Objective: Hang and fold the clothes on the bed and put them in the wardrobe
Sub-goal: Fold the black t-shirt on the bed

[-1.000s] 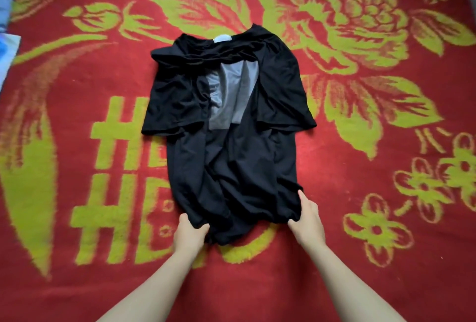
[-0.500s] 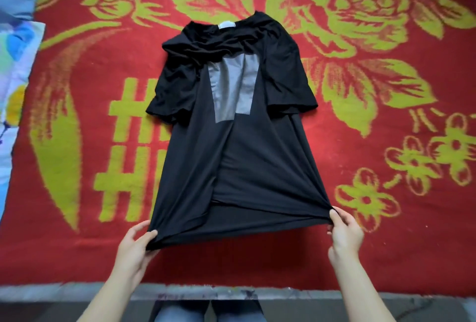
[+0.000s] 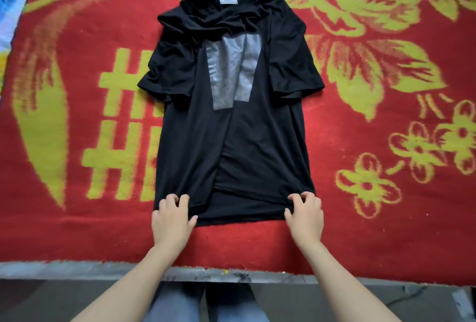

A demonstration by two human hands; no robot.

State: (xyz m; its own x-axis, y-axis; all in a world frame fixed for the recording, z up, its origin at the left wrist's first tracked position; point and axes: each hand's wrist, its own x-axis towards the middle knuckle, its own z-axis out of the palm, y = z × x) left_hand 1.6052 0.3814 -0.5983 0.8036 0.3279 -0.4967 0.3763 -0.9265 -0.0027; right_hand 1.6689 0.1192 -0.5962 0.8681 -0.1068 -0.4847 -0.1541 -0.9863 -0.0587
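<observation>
Tee [image 3: 257,146] looks thin and floppy, so hem corners are the spot to grab; left hand [image 3: 172,218] and right hand [image 3: 306,214] pinch them near the front edge of the bed [image 3: 386,231].

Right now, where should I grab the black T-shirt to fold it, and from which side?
Pinch the black T-shirt at its two bottom hem corners, coming from the near edge of the bed. The hem lies straight and closest to you, where the left hand and right hand hold it; the collar end is far and crumpled.
</observation>
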